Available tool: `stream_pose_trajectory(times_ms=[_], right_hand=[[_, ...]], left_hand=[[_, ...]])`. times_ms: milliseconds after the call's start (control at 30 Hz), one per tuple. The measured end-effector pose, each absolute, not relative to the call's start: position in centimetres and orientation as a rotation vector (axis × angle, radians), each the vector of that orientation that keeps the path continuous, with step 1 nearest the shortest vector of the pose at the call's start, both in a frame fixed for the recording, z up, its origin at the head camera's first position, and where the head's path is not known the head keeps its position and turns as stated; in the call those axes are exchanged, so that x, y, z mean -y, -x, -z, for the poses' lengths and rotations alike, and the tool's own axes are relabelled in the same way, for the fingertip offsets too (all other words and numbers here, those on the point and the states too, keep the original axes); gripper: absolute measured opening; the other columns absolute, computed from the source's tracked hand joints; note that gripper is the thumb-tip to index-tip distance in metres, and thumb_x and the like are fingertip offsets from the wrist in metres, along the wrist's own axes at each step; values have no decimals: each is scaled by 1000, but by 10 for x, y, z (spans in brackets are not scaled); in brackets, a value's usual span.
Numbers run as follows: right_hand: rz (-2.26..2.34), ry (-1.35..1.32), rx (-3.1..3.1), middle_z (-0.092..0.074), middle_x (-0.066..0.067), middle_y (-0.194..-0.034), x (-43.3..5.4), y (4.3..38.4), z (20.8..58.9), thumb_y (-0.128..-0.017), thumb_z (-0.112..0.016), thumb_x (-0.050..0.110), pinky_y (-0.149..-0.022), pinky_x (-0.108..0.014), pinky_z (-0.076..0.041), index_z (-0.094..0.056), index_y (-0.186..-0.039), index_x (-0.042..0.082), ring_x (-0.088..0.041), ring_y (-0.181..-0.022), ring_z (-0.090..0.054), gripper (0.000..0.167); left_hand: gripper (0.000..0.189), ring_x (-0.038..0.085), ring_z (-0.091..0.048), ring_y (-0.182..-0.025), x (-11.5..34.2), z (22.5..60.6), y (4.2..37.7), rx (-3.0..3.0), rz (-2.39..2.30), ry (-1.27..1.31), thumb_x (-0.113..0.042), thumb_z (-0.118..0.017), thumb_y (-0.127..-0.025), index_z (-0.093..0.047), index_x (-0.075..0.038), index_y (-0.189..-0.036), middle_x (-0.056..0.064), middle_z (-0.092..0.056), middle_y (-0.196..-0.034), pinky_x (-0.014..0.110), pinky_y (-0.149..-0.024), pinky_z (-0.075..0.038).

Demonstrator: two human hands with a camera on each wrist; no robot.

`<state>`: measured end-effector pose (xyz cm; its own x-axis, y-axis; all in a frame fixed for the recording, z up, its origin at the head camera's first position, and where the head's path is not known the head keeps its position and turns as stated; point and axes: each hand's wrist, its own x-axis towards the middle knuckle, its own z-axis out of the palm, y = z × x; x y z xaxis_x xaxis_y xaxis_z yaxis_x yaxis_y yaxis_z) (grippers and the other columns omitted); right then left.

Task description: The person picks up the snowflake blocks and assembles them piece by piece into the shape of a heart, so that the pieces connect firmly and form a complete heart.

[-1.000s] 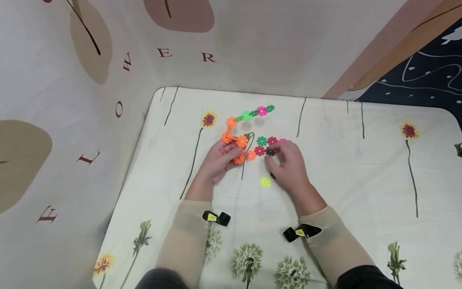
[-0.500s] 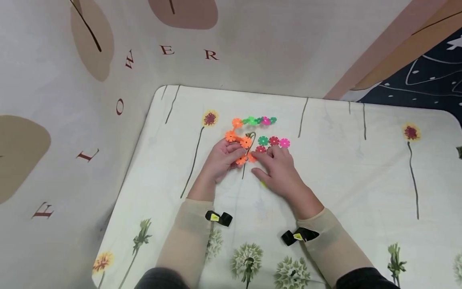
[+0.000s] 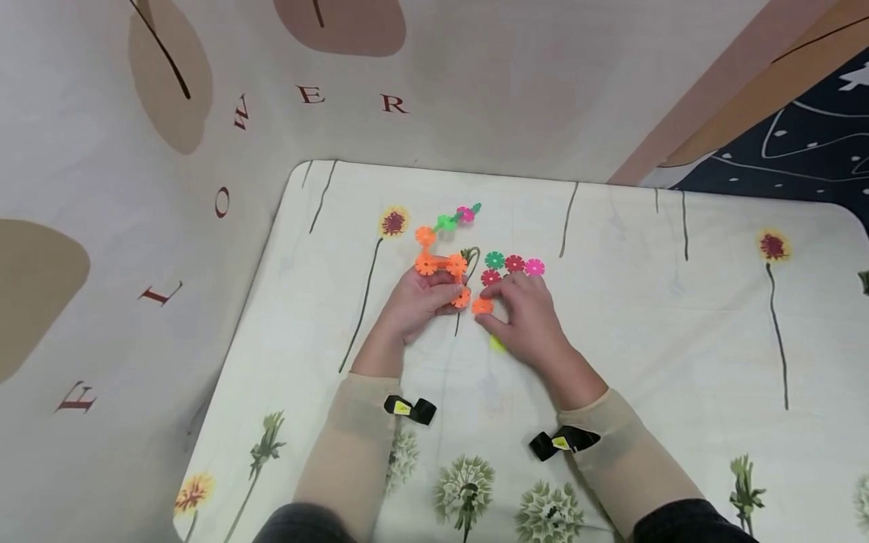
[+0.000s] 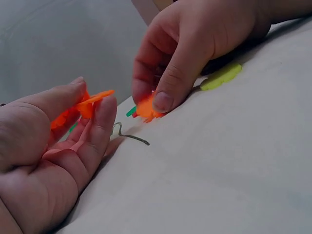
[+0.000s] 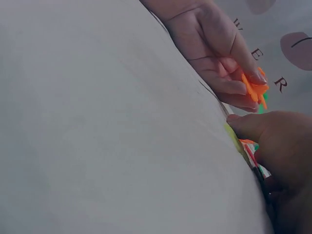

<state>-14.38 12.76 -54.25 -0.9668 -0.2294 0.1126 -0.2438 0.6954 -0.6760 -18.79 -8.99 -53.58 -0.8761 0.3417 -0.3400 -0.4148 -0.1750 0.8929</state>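
My left hand (image 3: pixel 416 303) pinches an orange disc at the near end of a chain of linked snowflake discs (image 3: pixel 426 264). The chain bends away through several orange discs to a bright green (image 3: pixel 446 222), a pink and a dark green one at its tip. Close on its right, my right hand (image 3: pixel 528 323) holds a loose orange snowflake disc (image 4: pixel 146 108) between thumb and fingers, low over the cloth. A small gap separates this disc from the chain. In the right wrist view the left thumb (image 5: pixel 253 73) presses on the orange disc.
Loose discs lie just beyond the right hand: green (image 3: pixel 494 260), two crimson (image 3: pixel 514 263) and pink (image 3: pixel 535 268). A yellow disc (image 4: pixel 222 77) lies partly under that hand. The flower-printed cloth (image 3: pixel 652 324) covers the table, with a printed curtain-like sheet (image 3: pixel 502 90) behind.
My right hand has moved left from the dark disc and taken hold of the loose orange disc, shifting it slightly nearer. The chain's far end has swung left in the left hand.
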Motion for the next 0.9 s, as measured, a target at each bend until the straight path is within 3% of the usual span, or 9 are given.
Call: stream_pose_trajectory(times_ms=[233,333,500,900], right_hand=[[-1581,-285,2534,-70,-3,-90,-128,139,544,-89,-87,2,-69,-26,-52,-75,-99,7,-19,-79,-59,16],[-1725,-312,2385,-76,-6,-94,-127,139,544,-89,-85,-5,-73,-20,-58,-77,-98,4,-18,-80,-67,15],[-1770,-387,2305,-78,-9,-97,-127,140,545,-86,-84,-11,-82,-21,-61,-77,-95,2,-22,-86,-73,17],[-1768,-461,2289,-78,-6,-96,-129,141,548,-86,-85,-9,-77,-20,-61,-79,-95,3,-18,-82,-71,16]], left_hand=[[38,21,-74,-102,95,540,188,-1659,-2024,-3,9,-73,-96,-63,1,-132,16,-73,-117,37,-92,-63],[46,20,-73,-104,96,540,188,-1662,-2022,-7,12,-73,-95,-58,1,-137,18,-72,-121,35,-93,-63],[51,19,-74,-100,94,538,187,-1651,-2032,37,13,-73,-94,-58,0,-142,18,-70,-123,38,-90,-64],[47,15,-75,-92,92,536,187,-1647,-2034,63,11,-71,-97,-58,2,-141,6,-74,-109,33,-81,-65]])
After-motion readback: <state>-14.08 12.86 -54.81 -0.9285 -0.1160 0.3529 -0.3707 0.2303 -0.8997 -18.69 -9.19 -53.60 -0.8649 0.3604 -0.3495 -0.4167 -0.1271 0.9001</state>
